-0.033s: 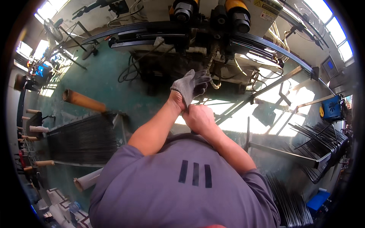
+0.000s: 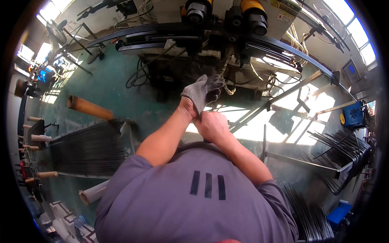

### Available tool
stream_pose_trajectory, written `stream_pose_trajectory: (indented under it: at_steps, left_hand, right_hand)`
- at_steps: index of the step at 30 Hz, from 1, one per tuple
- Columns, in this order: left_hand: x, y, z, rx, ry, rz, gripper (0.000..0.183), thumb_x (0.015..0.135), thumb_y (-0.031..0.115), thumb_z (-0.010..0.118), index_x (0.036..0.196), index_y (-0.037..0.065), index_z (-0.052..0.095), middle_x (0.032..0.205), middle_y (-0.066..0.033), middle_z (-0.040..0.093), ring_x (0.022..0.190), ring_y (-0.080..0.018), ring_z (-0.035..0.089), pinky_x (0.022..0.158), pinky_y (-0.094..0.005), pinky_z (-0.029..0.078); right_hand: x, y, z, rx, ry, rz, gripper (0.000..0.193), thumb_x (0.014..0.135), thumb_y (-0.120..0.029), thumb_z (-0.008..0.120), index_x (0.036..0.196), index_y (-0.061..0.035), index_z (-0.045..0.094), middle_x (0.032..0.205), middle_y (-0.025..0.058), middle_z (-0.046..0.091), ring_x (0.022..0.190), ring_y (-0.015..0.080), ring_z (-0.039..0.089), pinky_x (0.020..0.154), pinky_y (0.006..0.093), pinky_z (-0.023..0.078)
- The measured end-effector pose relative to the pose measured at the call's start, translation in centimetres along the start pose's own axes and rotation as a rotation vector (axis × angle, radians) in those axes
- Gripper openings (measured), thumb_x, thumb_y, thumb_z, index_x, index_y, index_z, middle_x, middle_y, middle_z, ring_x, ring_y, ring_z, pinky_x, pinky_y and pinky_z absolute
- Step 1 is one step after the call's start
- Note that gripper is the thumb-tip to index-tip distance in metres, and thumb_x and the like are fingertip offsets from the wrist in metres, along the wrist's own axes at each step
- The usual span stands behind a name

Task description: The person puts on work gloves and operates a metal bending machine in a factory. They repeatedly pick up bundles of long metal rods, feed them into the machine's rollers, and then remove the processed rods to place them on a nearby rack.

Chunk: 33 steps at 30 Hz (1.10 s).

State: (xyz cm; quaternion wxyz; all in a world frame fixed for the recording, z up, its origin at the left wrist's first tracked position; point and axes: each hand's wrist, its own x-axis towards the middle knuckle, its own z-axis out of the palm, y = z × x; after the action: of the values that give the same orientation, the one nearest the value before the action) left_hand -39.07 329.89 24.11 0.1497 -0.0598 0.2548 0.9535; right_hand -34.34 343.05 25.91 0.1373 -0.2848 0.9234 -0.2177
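Toward nine o'clock, we see a brown tube [image 2: 90, 108] lying beside a rack of black rods [image 2: 91, 148]; a pale tube [image 2: 94, 192] sits at eight. Our dark shirt [image 2: 174, 214] fills six o'clock. Just above the middle, toward twelve, our left hand [image 2: 203, 91] wears a gray glove [image 2: 196, 95], its fingers extended and parted, holding nothing. At the center, our bare right hand [image 2: 213, 126] meets the left wrist, its fingers curled closed and gripping the glove's cuff. Beyond, at twelve to one, stands a black machine [image 2: 186, 39] with two orange-topped motors [image 2: 253, 8]. Toward two to three, sunlight falls on the green floor [image 2: 259, 129]. At three sits a blue unit [image 2: 353, 116], with bent black rods [image 2: 342, 154] just below it.
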Motion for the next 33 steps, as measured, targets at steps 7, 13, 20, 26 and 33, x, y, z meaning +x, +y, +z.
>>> stream_pose_trajectory:
  at_steps: [7,13,20,26,33]
  left_hand:
    - [-1.7,2.7,0.7,-0.219,-0.104,-0.221,0.055,0.101,0.045,0.046,0.131,-0.001,0.054,0.128,-0.0180,0.060,0.115,-0.0336,0.058,0.107,-0.0493,0.041]
    - [-0.6,2.2,0.5,0.496,0.341,-0.134,0.053,0.100,0.051,0.046,0.113,0.002,0.063,0.102,-0.0109,0.067,0.088,-0.0225,0.063,0.078,-0.0356,0.052]
    - [-0.8,-0.1,-4.9,1.257,0.150,0.077,0.028,0.102,0.031,0.048,0.085,0.012,0.058,0.078,0.0024,0.054,0.073,-0.0114,0.051,0.063,-0.0307,0.044]
    - [-0.9,-1.5,-7.6,0.643,0.121,-0.096,0.011,0.093,0.015,0.057,0.094,0.010,0.067,0.092,-0.0011,0.064,0.083,-0.0116,0.056,0.071,-0.0292,0.047]
    - [0.5,-1.6,-8.9,0.295,0.211,-0.181,0.022,0.095,0.030,0.062,0.093,0.009,0.066,0.093,-0.0047,0.065,0.083,-0.0159,0.061,0.071,-0.0308,0.050]
  right_hand:
    - [1.1,-3.7,-0.1,-0.020,-0.029,-0.058,0.034,0.080,-0.030,0.056,0.075,0.0011,0.069,0.072,0.0239,0.067,0.070,0.0404,0.067,0.069,0.0483,0.054]
    - [1.6,-3.0,0.5,-0.011,0.391,0.072,0.019,0.073,-0.019,0.062,0.085,-0.0045,0.062,0.071,0.0189,0.065,0.066,0.0399,0.063,0.061,0.0488,0.050]
    - [2.3,-1.3,1.9,-0.115,0.707,-0.238,0.047,0.067,-0.007,0.062,0.114,-0.0102,0.063,0.080,0.0079,0.064,0.068,0.0270,0.065,0.056,0.0371,0.050]
    - [4.0,-0.8,1.5,-0.056,0.718,-0.277,0.025,0.078,-0.009,0.060,0.103,-0.0066,0.066,0.078,0.0089,0.067,0.068,0.0274,0.067,0.059,0.0370,0.053]
    - [2.9,-3.4,1.6,0.054,0.486,-0.510,0.025,0.075,-0.003,0.063,0.100,-0.0053,0.063,0.080,0.0115,0.066,0.072,0.0294,0.067,0.061,0.0399,0.051]
